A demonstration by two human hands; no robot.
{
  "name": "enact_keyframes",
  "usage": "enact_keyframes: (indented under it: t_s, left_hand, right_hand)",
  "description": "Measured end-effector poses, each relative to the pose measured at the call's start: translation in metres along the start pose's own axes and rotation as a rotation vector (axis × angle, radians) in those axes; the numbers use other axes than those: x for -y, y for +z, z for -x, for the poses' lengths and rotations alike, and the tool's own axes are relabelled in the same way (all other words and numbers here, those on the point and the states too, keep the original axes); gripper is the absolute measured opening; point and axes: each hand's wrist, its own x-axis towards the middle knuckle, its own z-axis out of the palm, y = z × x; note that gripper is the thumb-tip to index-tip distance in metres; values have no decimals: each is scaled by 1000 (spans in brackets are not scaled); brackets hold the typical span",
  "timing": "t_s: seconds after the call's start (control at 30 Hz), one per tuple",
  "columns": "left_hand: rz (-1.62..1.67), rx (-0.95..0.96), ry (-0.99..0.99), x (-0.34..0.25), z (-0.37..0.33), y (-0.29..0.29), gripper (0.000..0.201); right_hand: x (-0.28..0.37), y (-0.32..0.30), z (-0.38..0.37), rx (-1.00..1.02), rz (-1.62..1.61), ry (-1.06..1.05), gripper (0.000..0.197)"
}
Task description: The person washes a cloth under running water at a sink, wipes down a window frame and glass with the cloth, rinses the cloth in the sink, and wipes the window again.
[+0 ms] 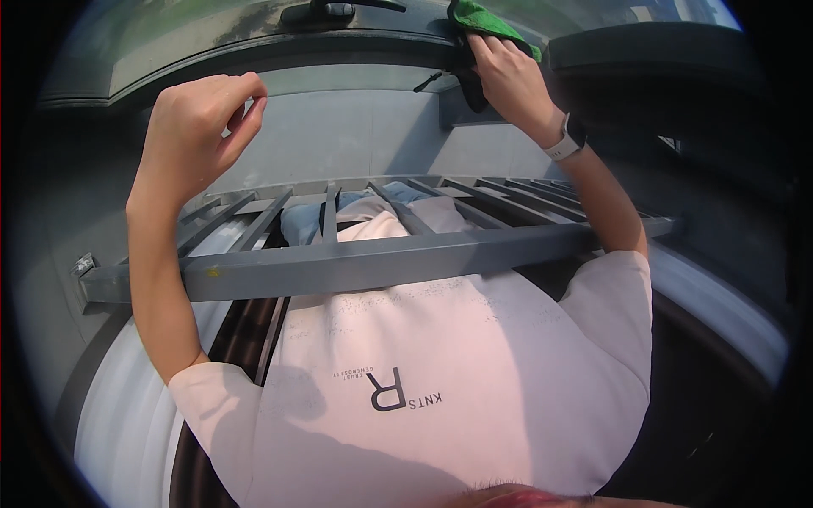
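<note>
At the upper right, my right hand (512, 80) holds a green cloth (483, 21) with a dark edge against a dark-framed glass pane. Its fingers are bent over the cloth, and dark fabric hangs below them. A smartwatch with a light strap (566, 144) is on that wrist. My left hand (199, 118) is raised at the upper left, in front of the grey wall. Its fingers are curled in, with a small gap by the thumb, and nothing shows in them.
A grey metal railing (364, 258) with several bars crosses in front of my body, below both forearms. The dark window frame (373, 51) runs along the top, with a black handle (334, 10) on it. A dark ledge (652, 63) juts out at the right. White tracks curve at both lower sides.
</note>
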Motion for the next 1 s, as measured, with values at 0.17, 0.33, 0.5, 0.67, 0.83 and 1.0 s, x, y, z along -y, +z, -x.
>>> enact_keyframes:
  t_s: [0.17,0.33,0.5,0.67,0.83,1.0]
  left_hand:
    - [137,77,-33,-2,-11,7,6]
    - [138,115,-181,0,-1,10,6]
    - [152,113,-146,-2,1,16,6]
    - [137,121,-86,8,-3,12,6]
    - [167,115,-33,0,0,17,7]
    - [203,132,23,-6,11,15,9]
  right_hand:
    - [39,19,-92,-256,-51,-379,36]
    - [7,16,-52,-254,-197,-262,32]
    - [-42,11,28,74,68,158,39]
    - [-51,12,25,138,155,260,35]
    - [-50,-8,6,291,469,100,32]
    - [-37,-43,-29,468,401,267,56]
